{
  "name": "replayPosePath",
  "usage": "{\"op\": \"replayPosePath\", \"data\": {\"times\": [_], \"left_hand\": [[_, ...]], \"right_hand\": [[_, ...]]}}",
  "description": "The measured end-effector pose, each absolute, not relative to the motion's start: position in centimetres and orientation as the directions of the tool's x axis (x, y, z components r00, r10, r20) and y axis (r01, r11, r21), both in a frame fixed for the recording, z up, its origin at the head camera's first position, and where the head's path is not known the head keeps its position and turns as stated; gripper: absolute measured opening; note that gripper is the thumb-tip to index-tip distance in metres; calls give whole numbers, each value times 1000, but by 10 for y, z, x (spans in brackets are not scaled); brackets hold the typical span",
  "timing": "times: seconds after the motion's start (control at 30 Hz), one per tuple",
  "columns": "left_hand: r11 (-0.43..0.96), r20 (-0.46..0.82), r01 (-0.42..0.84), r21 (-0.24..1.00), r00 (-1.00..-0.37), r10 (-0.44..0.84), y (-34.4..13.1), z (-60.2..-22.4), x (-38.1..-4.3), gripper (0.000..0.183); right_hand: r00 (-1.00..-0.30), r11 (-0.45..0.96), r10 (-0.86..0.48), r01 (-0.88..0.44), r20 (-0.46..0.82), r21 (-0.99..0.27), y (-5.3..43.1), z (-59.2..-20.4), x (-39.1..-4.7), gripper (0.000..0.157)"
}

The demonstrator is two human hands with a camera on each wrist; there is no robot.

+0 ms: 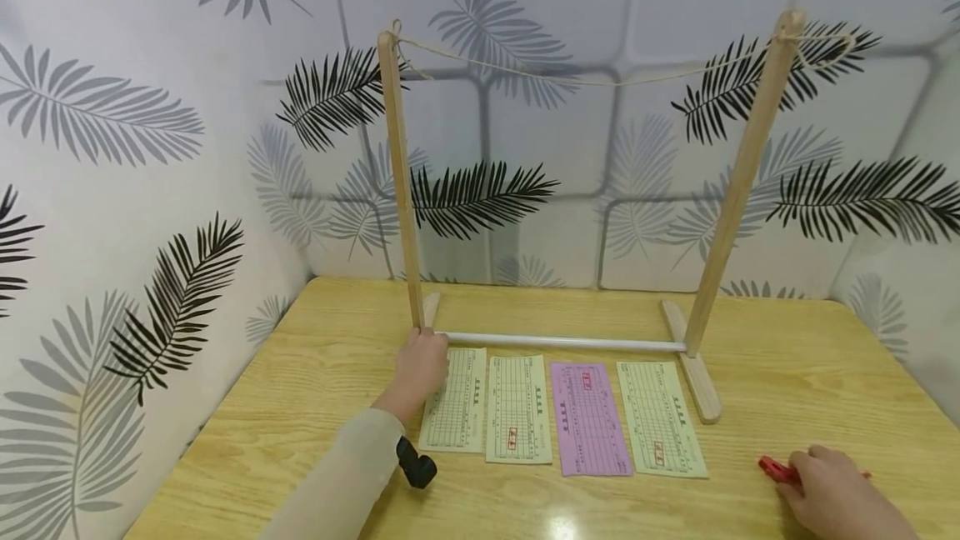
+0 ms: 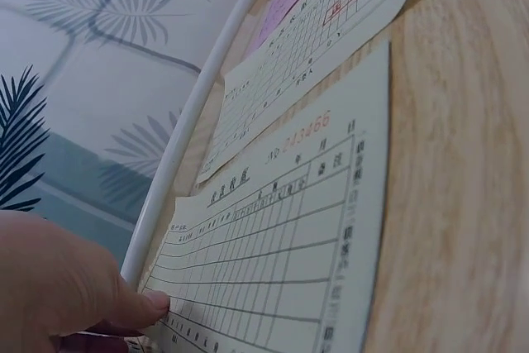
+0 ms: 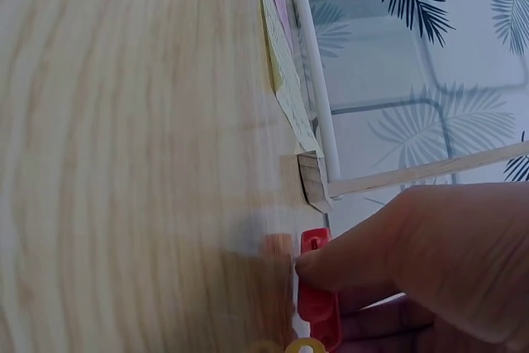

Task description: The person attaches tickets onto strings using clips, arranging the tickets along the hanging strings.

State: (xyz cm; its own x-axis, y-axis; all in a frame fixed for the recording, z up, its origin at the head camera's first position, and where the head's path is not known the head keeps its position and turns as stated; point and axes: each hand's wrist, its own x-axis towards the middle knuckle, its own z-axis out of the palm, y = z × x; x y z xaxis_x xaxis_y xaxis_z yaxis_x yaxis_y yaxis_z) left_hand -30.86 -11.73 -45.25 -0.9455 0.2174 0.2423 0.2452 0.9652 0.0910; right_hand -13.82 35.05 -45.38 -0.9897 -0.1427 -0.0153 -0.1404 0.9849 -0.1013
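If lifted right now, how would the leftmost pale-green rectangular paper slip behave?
The leftmost pale-green paper slip looks thin, so it's probably light and floppy. Resting on the glossy yellow wood-grain table, it may slide before an edge lifts.

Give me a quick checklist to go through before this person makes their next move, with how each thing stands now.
1. String running between left post and right post: ok.
2. Right hand holding the red clip: ok.
3. Leftmost slip and other three slips laid side by side on the table: ok.
4. Left hand gripping the leftmost slip: cannot tell; its fingertips are partly hidden.
5. Red clip up at the string: not ok; it is low, near the table.
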Motion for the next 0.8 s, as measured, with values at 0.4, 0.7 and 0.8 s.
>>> {"op": "replayPosePath", "data": {"times": [0.4,0.7,0.8], "left_hand": [[936,280,257,242,-942,186,-124,-454,-309,4],[888,331,328,322,-918,219,-131,-438,-308,8],[882,361,353,312,-903,234,-131,-430,-308,8]], "right_hand": [[-991,988,-125,-128,41,-87,340,-448,-139,13],[-979,984,-106,-128,175,-122,335,-445,-139,23],[-965,977,-142,-172,221,-124,333,-442,-141,22]]}}
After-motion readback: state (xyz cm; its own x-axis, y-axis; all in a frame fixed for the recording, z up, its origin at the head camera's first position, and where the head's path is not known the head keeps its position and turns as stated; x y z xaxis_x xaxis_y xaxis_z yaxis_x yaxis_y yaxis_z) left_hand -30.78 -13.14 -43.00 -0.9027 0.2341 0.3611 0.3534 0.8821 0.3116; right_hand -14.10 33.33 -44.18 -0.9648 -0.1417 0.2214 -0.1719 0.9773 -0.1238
